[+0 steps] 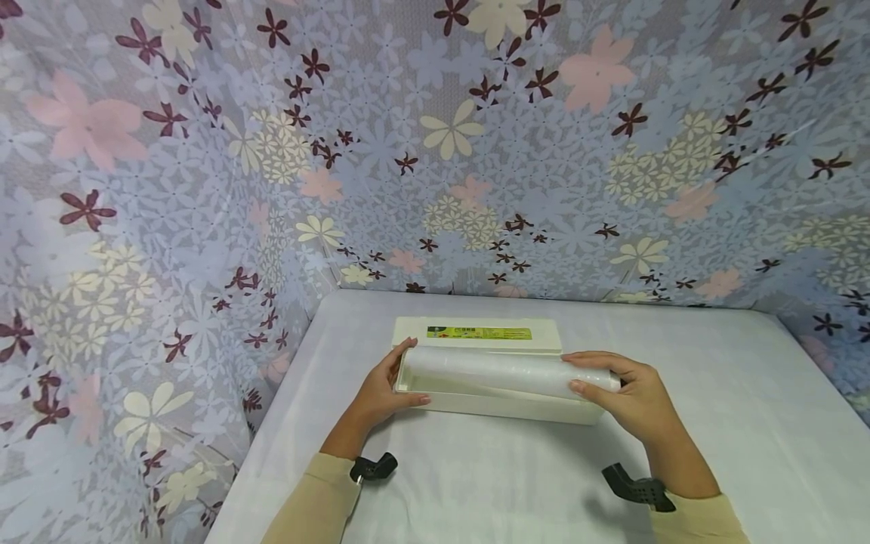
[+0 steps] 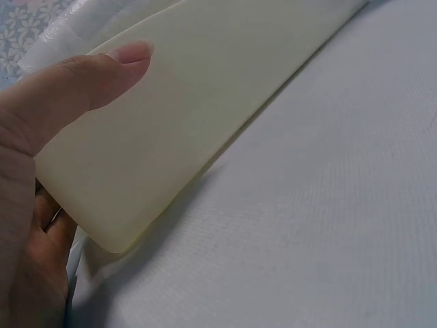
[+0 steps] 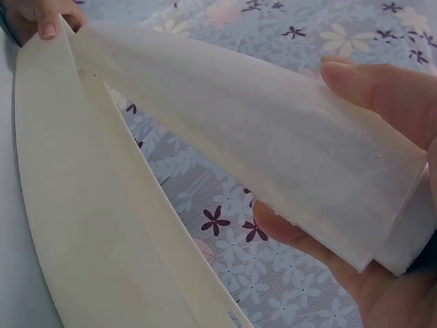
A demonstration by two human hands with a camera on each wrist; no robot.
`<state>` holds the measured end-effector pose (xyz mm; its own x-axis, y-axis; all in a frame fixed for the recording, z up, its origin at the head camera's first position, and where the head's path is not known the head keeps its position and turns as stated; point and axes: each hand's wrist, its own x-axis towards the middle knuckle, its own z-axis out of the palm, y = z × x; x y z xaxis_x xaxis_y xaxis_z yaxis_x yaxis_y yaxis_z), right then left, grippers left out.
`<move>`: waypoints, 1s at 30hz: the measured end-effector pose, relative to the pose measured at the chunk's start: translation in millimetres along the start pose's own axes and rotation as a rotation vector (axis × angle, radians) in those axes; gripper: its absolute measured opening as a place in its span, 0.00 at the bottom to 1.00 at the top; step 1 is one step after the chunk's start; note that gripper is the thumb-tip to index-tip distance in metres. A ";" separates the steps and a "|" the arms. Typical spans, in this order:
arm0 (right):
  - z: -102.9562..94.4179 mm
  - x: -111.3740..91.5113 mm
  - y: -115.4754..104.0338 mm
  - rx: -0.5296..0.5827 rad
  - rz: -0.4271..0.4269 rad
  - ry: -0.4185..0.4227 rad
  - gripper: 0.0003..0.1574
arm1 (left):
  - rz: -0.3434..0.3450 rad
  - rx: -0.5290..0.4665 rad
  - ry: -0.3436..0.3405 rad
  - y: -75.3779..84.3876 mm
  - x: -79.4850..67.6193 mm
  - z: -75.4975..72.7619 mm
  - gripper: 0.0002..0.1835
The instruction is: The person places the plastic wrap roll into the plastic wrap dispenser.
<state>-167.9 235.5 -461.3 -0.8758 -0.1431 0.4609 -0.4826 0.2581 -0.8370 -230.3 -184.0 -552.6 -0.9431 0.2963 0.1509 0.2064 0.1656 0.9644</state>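
A long cream plastic box [image 1: 503, 406] sits on the white-covered table with its top open. My left hand [image 1: 376, 389] grips its left end, thumb on the front wall [image 2: 136, 150] and fingers round the far side. A roll of cling film [image 1: 496, 368] slants over the box, its left end at the box's left end and its right end raised. My right hand [image 1: 635, 393] holds that raised end, with thumb and fingers on opposite sides of the film [image 3: 273, 130]. Directly behind the box lies a cream lid [image 1: 408, 332] with a yellow-green label [image 1: 479, 332].
A white cloth [image 1: 714, 393] covers the table. Flower-patterned fabric [image 1: 381, 151] hangs along the back and left edges. Both wrists wear black straps [image 1: 639, 487] over beige sleeves [image 1: 313, 499].
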 end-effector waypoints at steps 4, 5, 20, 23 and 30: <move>0.4 0.9 0.7 -0.011 0.020 -0.008 0.23 | 0.000 0.001 -0.004 -0.1 0.5 0.0 0.62; 0.5 1.1 1.0 -0.014 0.022 -0.012 0.22 | 0.001 0.002 -0.005 -0.2 0.6 -0.1 0.62; 5.7 6.2 12.0 -0.014 0.030 -0.062 0.21 | 0.000 0.012 0.001 1.9 -0.7 0.5 0.61; 6.4 6.6 13.2 -0.021 0.032 -0.064 0.20 | 0.006 0.013 0.002 1.1 -0.5 0.6 0.61; 7.7 8.1 14.4 -0.020 0.037 -0.065 0.19 | 0.004 0.010 -0.001 1.1 0.0 -0.4 0.60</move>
<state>-182.0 230.7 -471.9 -0.8916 -0.1951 0.4086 -0.4501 0.2830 -0.8470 -230.2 -184.2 -551.4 -0.9421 0.2976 0.1547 0.2128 0.1738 0.9615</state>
